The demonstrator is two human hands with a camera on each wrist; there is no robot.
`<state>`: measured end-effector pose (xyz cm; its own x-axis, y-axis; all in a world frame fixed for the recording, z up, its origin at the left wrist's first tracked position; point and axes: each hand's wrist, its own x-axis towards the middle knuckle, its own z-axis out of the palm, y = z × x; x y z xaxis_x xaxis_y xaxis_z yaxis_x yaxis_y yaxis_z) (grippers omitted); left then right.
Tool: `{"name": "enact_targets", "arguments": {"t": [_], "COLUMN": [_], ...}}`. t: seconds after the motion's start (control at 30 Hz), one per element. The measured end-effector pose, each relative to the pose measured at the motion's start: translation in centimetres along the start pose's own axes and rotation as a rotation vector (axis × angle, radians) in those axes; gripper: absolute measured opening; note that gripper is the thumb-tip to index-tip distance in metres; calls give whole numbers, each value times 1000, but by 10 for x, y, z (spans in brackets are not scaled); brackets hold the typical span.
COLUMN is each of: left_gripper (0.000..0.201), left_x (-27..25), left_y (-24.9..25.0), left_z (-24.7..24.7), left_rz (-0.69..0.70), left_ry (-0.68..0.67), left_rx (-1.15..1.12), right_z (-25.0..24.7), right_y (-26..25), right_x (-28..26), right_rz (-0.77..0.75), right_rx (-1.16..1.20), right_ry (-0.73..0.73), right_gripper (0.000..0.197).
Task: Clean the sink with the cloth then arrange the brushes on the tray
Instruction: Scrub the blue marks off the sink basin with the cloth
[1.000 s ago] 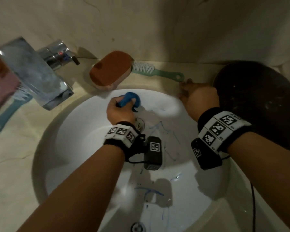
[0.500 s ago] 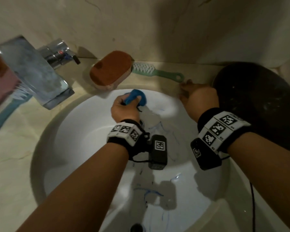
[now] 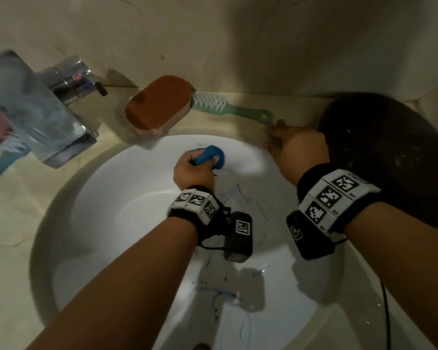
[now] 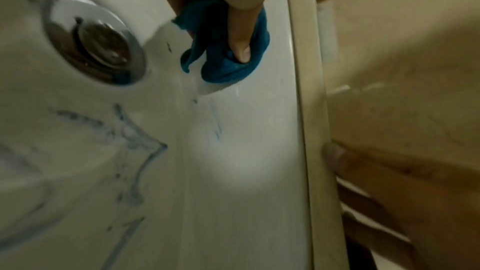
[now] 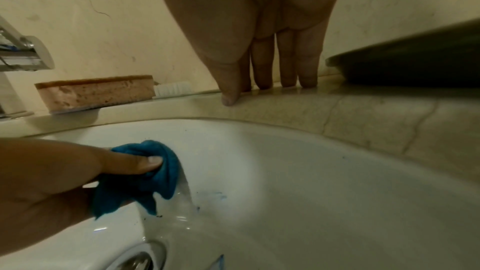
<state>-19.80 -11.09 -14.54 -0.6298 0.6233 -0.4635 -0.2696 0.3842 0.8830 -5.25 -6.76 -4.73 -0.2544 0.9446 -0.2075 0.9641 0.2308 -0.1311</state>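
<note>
My left hand [image 3: 195,168] grips a bunched blue cloth [image 3: 211,154] and presses it on the far wall of the white sink [image 3: 111,210], just below the rim. The cloth [image 4: 228,48] lies beside the metal drain [image 4: 96,38], with blue ink marks [image 4: 140,141] on the bowl nearby. My right hand [image 3: 291,145] rests with straight fingers [image 5: 285,73] on the counter [image 5: 363,106] behind the sink. A green brush [image 3: 228,107] and a brown-backed scrub brush [image 3: 159,107] lie on the back ledge. The dark round tray [image 3: 390,152] sits at the right.
A chrome tap [image 3: 36,107] overhangs the sink from the left. Pink and blue brushes [image 3: 0,145] lie at the far left edge of the counter. More blue streaks [image 3: 220,296] mark the near part of the bowl. The wall rises close behind the ledge.
My left hand has slid the cloth to the right and a little up along the far sink wall. The right hand has stayed put on the counter.
</note>
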Motion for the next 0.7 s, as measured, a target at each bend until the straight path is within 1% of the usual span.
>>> {"name": "enact_targets", "arguments": {"t": [0.07, 0.1, 0.17, 0.27, 0.33, 0.47, 0.53, 0.63, 0.7], "left_gripper": [15, 16, 20, 13, 19, 19, 21, 16, 17], "left_x": [5, 7, 4, -11, -14, -11, -14, -12, 1], "left_y": [0, -4, -11, -25, -31, -30, -26, -21, -15], "left_z": [-6, -4, 8, 29, 34, 32, 33, 24, 5], "left_rz": [5, 4, -6, 46, 109, 154, 142, 39, -39], "left_ry": [58, 58, 3, -109, -145, -173, -179, -171, -70], "left_rx": [20, 26, 60, 202, 273, 330, 303, 163, 66], "right_z": [-1, -1, 0, 0, 1, 2, 3, 3, 1], "right_y": [-1, -1, 0, 2, 3, 3, 3, 4, 3], "right_x": [-1, -1, -1, 0, 1, 2, 1, 1, 1], "right_rz": [-3, -2, -1, -19, -34, -34, -27, -34, -30], "right_rx": [-5, -12, -28, -31, -40, -46, -25, -48, -57], "right_ry": [3, 3, -2, -20, -16, -13, -10, -17, -14], "right_gripper": [42, 43, 43, 42, 42, 42, 43, 43, 42]}}
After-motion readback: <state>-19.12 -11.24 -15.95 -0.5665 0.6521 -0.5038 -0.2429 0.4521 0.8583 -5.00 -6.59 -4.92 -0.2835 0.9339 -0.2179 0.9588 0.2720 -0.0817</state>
